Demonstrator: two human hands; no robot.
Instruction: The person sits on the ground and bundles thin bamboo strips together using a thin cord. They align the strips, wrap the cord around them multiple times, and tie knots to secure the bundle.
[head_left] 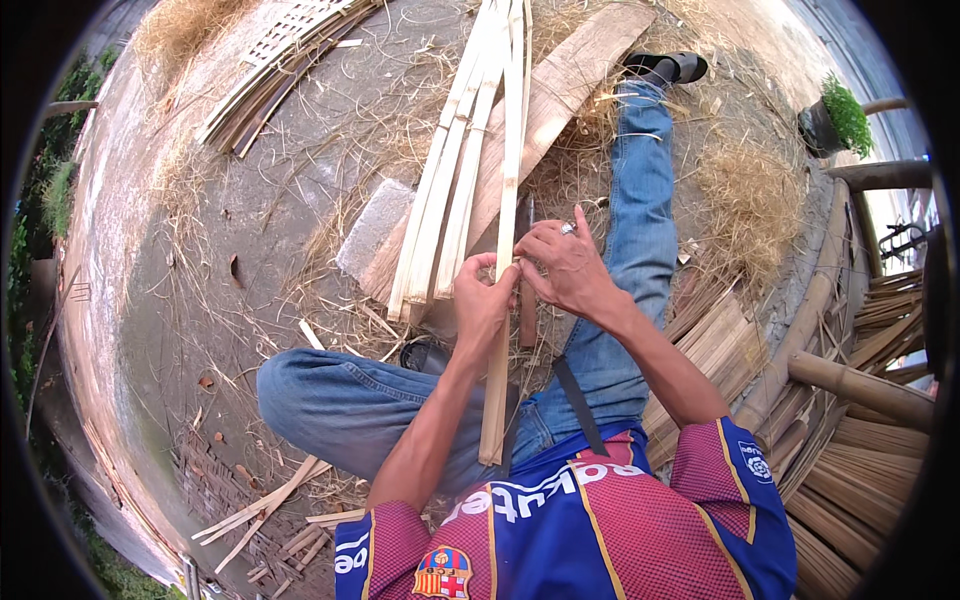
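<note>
A long pale bamboo strip (497, 385) runs from my lap up past my hands, over the ground between my legs. My left hand (483, 303) is closed round it, thumb lying on top. My right hand (568, 268), with a ring on one finger, pinches at the strip's right edge, close to the left thumb; the exact spot between its fingertips is too small to make out. Below the hands shows a brown wooden handle (528, 318), partly hidden by my right hand. Several more bamboo strips (440, 200) lie fanned out just beyond my left hand.
Under the fanned strips lies a wooden plank (575, 75) beside a grey stone block (375, 228). Shavings (745, 205) litter the ground. Another bundle of strips (270, 80) lies far left. On the right are bamboo poles (860, 388), stacked slats (715, 350) and a potted plant (835, 120).
</note>
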